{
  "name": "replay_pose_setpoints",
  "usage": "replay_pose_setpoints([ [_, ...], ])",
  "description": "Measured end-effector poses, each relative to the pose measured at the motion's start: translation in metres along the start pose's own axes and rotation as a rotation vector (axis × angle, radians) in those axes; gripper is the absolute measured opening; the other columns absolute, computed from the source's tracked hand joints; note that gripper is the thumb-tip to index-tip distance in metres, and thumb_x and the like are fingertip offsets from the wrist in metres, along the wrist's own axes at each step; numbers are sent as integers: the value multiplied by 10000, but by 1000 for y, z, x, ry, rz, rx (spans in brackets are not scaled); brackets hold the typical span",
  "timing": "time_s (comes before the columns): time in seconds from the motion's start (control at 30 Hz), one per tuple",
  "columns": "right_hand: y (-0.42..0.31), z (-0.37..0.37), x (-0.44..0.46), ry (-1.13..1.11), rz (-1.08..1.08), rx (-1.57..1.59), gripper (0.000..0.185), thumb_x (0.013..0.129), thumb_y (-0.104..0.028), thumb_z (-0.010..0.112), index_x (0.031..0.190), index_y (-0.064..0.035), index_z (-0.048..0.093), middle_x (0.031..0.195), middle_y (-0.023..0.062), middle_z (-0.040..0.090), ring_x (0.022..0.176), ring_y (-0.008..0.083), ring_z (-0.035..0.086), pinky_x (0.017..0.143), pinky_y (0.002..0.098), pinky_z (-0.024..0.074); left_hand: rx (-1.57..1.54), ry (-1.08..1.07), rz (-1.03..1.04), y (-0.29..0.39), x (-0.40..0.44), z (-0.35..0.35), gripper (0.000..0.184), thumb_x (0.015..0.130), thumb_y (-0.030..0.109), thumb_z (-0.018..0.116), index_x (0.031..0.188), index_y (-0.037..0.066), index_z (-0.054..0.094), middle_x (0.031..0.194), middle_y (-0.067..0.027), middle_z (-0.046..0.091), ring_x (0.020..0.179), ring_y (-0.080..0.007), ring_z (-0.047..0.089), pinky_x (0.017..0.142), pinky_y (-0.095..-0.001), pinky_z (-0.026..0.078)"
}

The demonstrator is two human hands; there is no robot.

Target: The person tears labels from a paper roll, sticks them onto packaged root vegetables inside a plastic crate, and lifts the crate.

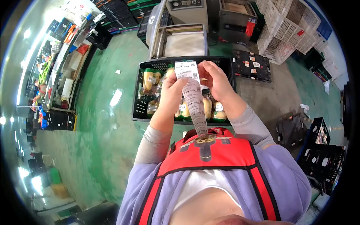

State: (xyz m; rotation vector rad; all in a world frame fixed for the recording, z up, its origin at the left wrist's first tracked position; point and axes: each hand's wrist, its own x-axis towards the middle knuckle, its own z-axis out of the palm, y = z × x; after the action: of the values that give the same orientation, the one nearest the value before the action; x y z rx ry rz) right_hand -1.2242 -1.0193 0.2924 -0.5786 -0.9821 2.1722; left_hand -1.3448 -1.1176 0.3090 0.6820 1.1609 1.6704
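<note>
My left hand (171, 92) is closed on a long strip of white printed labels (194, 99), thumb on its face. The strip runs down from the fingers towards the red apron (206, 153) at my chest. At the strip's upper right edge is my right hand (217, 82), fingers bent and thumb apart; I see nothing held in it. Beneath both hands stands a black plastic crate (137, 101) with bagged, pale yellow produce, such as the labelled pack (149, 80) at its left. The hands and strip hide the crate's middle.
Behind the crate is a machine with a pale flat top (185, 45). White baskets (279, 45) are stacked at the back right. A closed black crate (252, 65) lies beside mine, and more black crates (322, 161) stand lower right. Paper scraps (116, 97) litter the green floor.
</note>
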Motion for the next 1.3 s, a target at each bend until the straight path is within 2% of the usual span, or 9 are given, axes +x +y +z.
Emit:
replay_pose_setpoints([
  [0.2,27,-21,-2,-211,-49,-384,163,830,-147,576,954,-42,562,884,-7,567,821,71,530,724,232,436,11,95,26,1,17,-5,144,811,16,510,938,-7,572,871,-74,632,744,-123,609,694,-255,494],
  [0.37,28,-18,0,-62,-65,-345,146,786,-27,501,913,-1,569,847,12,575,742,66,522,677,214,433,168,129,-93,-15,28,-12,242,857,289,502,975,81,546,851,21,551,769,-64,511,618,-213,384],
  [0.5,27,-25,3,44,-107,-356,119,785,-25,503,875,4,576,802,9,578,706,56,514,644,203,424,220,72,-178,-18,12,-7,250,855,292,529,981,75,523,858,6,536,752,-81,505,632,-212,380],
  [0.7,35,-35,6,108,-117,-366,91,801,-50,544,870,-3,579,801,8,588,690,51,512,635,198,418,303,-4,-163,-45,1,2,183,809,66,572,973,-14,571,862,-21,599,750,-67,535,649,-210,432],
  [0.8,36,-40,4,68,-90,-237,152,830,-148,574,892,-11,555,809,21,589,723,63,518,621,227,420,314,52,-158,-50,6,-1,163,808,16,536,950,-30,603,884,-48,635,769,-83,575,688,-221,463],
  [0.9,29,-52,-4,79,100,-381,236,869,-284,546,967,-70,565,870,2,582,822,63,529,736,233,410,193,131,-140,-53,14,-11,175,797,-5,533,957,-28,599,892,-44,639,771,-83,584,690,-220,465],
  [1.0,40,-61,-10,-53,119,-400,236,868,-256,549,975,-46,566,878,0,584,822,62,524,734,228,412,169,139,-142,-62,23,-20,176,796,-5,533,958,-30,598,892,-44,638,769,-84,584,690,-219,464],
  [1.13,62,-60,-11,-83,195,-552,186,810,-69,569,966,32,583,905,45,616,792,88,568,711,241,461,199,139,-158,-68,28,-23,176,799,-1,528,957,-33,597,906,-53,639,785,-84,578,702,-223,459],
  [1.3,82,-70,-3,66,54,-546,220,759,-100,558,919,44,605,815,89,648,719,134,600,651,286,475,317,182,-279,-68,24,-22,299,832,228,591,981,-21,524,787,-12,545,647,-73,486,568,-217,390],
])
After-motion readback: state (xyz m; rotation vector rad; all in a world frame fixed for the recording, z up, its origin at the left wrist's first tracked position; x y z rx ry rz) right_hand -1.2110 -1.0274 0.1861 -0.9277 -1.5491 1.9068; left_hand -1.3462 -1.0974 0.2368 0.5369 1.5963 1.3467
